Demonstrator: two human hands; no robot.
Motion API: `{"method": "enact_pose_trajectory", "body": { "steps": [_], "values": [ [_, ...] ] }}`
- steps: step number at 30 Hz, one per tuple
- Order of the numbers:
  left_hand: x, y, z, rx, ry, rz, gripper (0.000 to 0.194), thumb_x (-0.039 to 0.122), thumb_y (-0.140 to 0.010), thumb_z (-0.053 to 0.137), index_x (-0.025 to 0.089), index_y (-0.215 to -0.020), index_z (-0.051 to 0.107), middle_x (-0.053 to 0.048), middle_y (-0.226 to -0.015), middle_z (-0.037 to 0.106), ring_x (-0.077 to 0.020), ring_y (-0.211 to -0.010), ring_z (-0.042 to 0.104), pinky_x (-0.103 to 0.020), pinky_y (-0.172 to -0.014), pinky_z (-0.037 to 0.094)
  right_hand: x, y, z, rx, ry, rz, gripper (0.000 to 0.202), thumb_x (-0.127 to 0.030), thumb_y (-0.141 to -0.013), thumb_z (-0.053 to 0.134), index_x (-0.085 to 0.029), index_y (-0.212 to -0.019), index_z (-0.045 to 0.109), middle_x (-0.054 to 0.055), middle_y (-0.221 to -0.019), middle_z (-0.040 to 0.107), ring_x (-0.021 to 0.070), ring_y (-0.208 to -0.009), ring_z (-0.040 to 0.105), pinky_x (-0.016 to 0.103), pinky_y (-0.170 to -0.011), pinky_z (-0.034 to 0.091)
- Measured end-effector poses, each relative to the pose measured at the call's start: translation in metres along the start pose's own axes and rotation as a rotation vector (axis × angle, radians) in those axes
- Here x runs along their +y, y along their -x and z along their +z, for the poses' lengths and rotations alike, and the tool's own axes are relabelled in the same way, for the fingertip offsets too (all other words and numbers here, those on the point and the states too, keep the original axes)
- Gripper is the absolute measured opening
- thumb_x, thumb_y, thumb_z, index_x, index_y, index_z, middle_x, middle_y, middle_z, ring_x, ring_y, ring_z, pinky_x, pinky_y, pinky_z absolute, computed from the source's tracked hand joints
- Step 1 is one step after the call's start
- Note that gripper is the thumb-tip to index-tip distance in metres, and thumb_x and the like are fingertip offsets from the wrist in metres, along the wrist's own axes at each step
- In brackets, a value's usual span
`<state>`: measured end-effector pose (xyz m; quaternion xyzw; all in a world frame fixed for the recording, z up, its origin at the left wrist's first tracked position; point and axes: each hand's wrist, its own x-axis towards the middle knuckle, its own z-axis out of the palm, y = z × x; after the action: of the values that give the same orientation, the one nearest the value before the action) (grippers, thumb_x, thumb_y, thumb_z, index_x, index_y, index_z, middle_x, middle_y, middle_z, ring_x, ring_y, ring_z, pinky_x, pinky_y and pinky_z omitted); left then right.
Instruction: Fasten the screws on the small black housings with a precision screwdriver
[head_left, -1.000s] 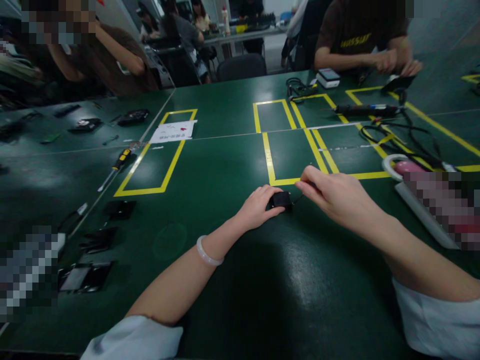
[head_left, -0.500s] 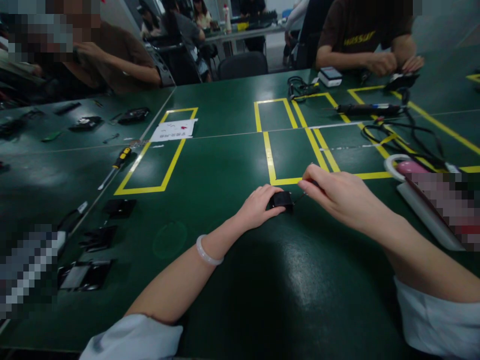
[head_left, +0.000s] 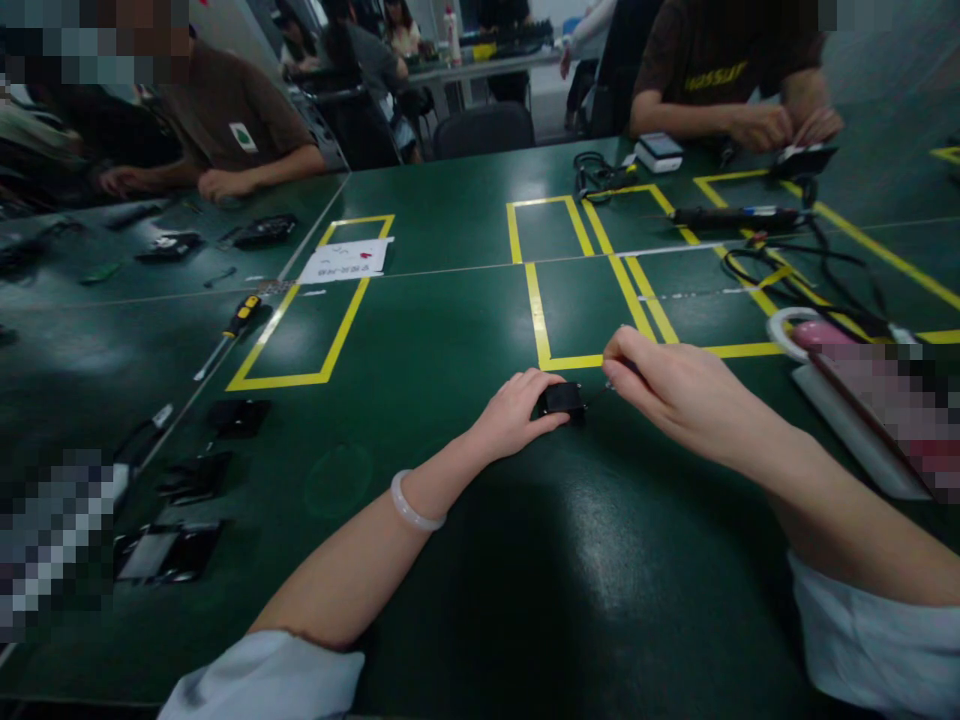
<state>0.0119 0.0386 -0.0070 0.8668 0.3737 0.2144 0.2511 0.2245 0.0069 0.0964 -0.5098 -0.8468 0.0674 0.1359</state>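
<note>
My left hand [head_left: 519, 415] grips a small black block-shaped part [head_left: 562, 399] on the green table, thumb on the near side and fingers on the far side. Tiny bright spots show at the block's corners. To its right, my right hand [head_left: 660, 380] is closed around the dark handle of a small screwdriver [head_left: 600, 389]. The thin shaft points left at the block's right side. Whether the tip touches the block I cannot tell. Most of the handle is hidden by my fingers.
Black parts [head_left: 169, 550] lie at the left, below a yellow-black screwdriver [head_left: 244, 316]. A paper label [head_left: 345, 260] sits inside yellow tape. A soldering iron [head_left: 739, 218] with looped cable is at the right, near a pink item [head_left: 829, 335]. Two co-workers sit across the table [head_left: 450, 320].
The co-worker at the far left has lowered both hands to the table. My left hand keeps its grip on the block; my right hand has shifted very slightly.
</note>
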Motion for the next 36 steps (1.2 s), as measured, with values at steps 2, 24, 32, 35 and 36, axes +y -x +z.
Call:
{"method": "enact_pose_trajectory", "body": {
  "steps": [2, 24, 32, 35, 36],
  "values": [
    [-0.0003, 0.0, 0.0003, -0.001, -0.002, 0.001, 0.034, 0.038, -0.089, 0.058, 0.02, -0.118, 0.052, -0.008, -0.115, 0.057, -0.0241, -0.106, 0.053, -0.039, -0.093, 0.044, 0.0009, -0.0008, 0.0027, 0.002, 0.025, 0.007, 0.026, -0.042, -0.097, 0.033, -0.022, -0.092, 0.048, 0.0, -0.068, 0.06, 0.016, -0.056, 0.054, 0.028, -0.054, 0.029],
    [-0.0004, -0.0001, -0.0001, -0.008, 0.014, -0.004, 0.034, 0.039, -0.089, 0.057, 0.021, -0.118, 0.052, -0.008, -0.115, 0.057, -0.025, -0.107, 0.053, -0.04, -0.094, 0.044, 0.0027, 0.0004, 0.0027, 0.009, 0.007, 0.002, 0.02, -0.036, -0.096, 0.036, -0.021, -0.098, 0.048, 0.0, -0.069, 0.06, 0.0151, -0.056, 0.054, 0.027, -0.053, 0.029],
    [-0.0015, -0.0001, 0.0008, -0.002, 0.001, -0.001, 0.036, 0.04, -0.089, 0.057, 0.02, -0.119, 0.052, -0.008, -0.114, 0.057, -0.0249, -0.107, 0.053, -0.039, -0.093, 0.044, 0.0033, 0.0003, 0.0007, -0.006, 0.002, -0.016, 0.025, -0.043, -0.097, 0.034, -0.022, -0.093, 0.048, 0.0, -0.07, 0.061, 0.0149, -0.057, 0.053, 0.027, -0.054, 0.029],
    [-0.0016, -0.0001, 0.0009, -0.004, -0.002, -0.007, 0.035, 0.04, -0.089, 0.057, 0.021, -0.119, 0.052, -0.008, -0.115, 0.057, -0.0251, -0.107, 0.053, -0.04, -0.094, 0.044, 0.0042, 0.0001, 0.0029, 0.005, 0.025, -0.019, 0.029, -0.045, -0.097, 0.033, -0.022, -0.093, 0.05, 0.001, -0.069, 0.062, 0.0153, -0.056, 0.054, 0.027, -0.053, 0.027],
    [-0.0014, -0.0002, 0.0008, -0.006, -0.002, -0.006, 0.035, 0.04, -0.089, 0.057, 0.021, -0.119, 0.052, -0.008, -0.115, 0.057, -0.0251, -0.108, 0.053, -0.04, -0.094, 0.044, 0.0043, 0.0003, 0.0036, 0.015, 0.03, -0.016, 0.028, -0.043, -0.097, 0.033, -0.022, -0.094, 0.05, 0.001, -0.069, 0.062, 0.0155, -0.056, 0.054, 0.027, -0.052, 0.027]
  ]
}}
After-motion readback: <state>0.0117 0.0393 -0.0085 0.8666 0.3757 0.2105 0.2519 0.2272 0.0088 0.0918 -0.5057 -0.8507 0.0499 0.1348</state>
